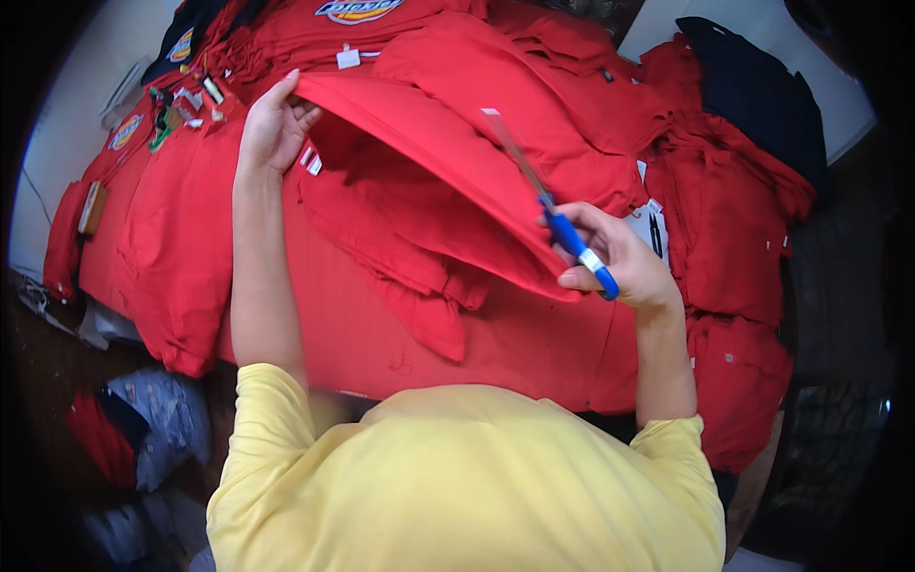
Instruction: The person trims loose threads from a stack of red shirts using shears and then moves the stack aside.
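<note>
- We see the red cloth in the middle, lifted over the red surface and pulled out between two hands. Its long edge slants down from left to right.
- We think it is held this way so that the edge stays straight and the dark inside can be seen. A little white tag shows there.
- The left hand pinches the far corner. Its fingers are curled in, not spread wide.
- The right hand is closed around the blue handle of a cutter. Its thumb is by the near corner and seems to pinch the cloth too, but we cannot tell how tightly.
- The blade points up and away from the yellow shirt. We guess this keeps it off the person.
- Around this, we see heaps of red clothes, maybe pushed back to make room. Dark clothes lie at the far right, and small odds and ends sit at the far left.
</note>
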A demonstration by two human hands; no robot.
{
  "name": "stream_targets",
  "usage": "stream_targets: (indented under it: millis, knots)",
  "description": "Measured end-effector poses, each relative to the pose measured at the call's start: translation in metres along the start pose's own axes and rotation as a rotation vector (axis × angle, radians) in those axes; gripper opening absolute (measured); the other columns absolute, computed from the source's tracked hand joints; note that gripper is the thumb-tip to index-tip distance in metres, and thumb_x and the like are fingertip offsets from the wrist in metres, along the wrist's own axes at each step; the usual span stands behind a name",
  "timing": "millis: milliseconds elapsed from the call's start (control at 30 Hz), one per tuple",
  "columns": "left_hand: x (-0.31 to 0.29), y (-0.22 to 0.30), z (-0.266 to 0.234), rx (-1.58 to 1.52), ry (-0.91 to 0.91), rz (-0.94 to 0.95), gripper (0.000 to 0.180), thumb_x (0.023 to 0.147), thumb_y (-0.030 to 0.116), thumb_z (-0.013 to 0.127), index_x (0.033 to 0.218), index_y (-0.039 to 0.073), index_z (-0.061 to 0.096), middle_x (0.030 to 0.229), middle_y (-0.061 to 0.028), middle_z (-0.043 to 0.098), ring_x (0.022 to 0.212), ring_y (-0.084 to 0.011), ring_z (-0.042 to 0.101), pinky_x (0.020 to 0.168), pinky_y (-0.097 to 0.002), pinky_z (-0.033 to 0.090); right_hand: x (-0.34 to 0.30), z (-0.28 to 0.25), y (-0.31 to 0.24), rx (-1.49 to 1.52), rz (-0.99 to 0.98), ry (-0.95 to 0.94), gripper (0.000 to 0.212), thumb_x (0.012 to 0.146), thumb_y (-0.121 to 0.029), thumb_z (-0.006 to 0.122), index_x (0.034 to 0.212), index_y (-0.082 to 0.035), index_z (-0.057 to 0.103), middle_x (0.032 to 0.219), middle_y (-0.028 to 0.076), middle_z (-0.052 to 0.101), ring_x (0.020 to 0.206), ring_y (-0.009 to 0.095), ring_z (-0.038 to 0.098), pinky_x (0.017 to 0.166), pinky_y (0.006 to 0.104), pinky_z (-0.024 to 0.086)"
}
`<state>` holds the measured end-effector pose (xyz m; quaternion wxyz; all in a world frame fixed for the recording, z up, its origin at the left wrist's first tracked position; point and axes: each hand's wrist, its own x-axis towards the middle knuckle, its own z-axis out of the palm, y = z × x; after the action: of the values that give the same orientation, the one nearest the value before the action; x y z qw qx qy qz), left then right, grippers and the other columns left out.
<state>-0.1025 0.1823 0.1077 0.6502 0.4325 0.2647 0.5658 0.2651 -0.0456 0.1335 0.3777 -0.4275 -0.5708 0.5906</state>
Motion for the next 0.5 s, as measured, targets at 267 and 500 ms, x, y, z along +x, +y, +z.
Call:
stream_targets:
  millis: [267,500]
  knots:
    - [0.036,-0.103,-0.03,-0.263,0.274,-0.187,0.058,0.098,0.03,0.043,0.145,0.009,0.016,0.15,-0.0124,0.017,0.123,-0.0423,0.043,0.098,-0.0582,0.04,0.129,0.031,0.082,0.177,-0.016,-0.024,0.048,0.085,-0.003,0.061,0.127,0.002,0.039,0.094,0.009,0.058,0.086,0.02,0.066,0.075,0.0303,0.055]
    - [-0.068,-0.127,-0.013,0.399,0.247,-0.063,0.031,0.095,0.031,0.051,0.109,0.003,0.054,0.105,-0.0088,0.057,0.085,-0.0177,0.059,0.074,-0.0307,0.05,0.138,0.022,0.102,0.446,-0.098,0.03,0.046,0.088,-0.001,0.051,0.131,0.004,0.034,0.094,0.012,0.059,0.089,0.023,0.065,0.078,0.0295,0.055]
